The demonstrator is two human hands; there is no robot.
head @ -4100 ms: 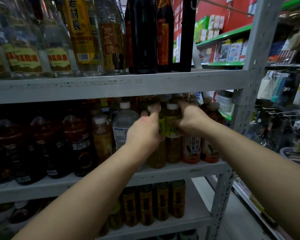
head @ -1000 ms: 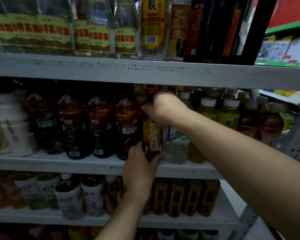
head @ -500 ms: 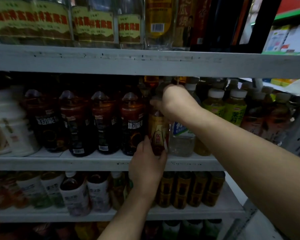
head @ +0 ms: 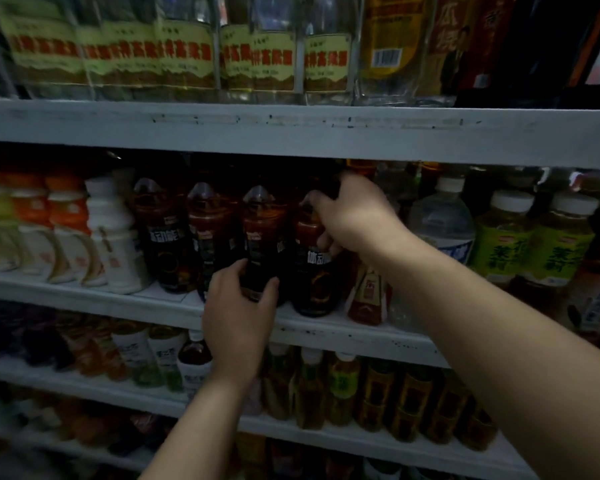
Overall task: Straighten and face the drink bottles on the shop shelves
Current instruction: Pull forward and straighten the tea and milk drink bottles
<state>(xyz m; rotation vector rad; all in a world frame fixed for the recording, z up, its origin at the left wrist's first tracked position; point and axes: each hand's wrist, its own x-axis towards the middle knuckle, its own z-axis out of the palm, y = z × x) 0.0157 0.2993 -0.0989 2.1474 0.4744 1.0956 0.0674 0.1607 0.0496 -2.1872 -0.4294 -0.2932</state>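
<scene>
Your left hand (head: 238,317) curls its fingers round the base of a dark-labelled brown plastic bottle (head: 262,237) on the white middle shelf (head: 343,332). Your right hand (head: 357,216) grips the neighbouring bottle (head: 312,282) at its top, hiding the cap.

Dark red-brown bottles (head: 264,244), black labels

1. On the middle shelf (head: 326,336), four sports-drink bottles (head: 212,244) stand in a row along the front edge.
2. Left of them stand milk-drink bottles (head: 115,244). To their right stand a small bottle (head: 368,299), a water bottle (head: 444,223) and tea bottles (head: 530,244).
3. The upper shelf (head: 291,129), directly above, holds liquor bottles (head: 184,57) side by side.
</scene>
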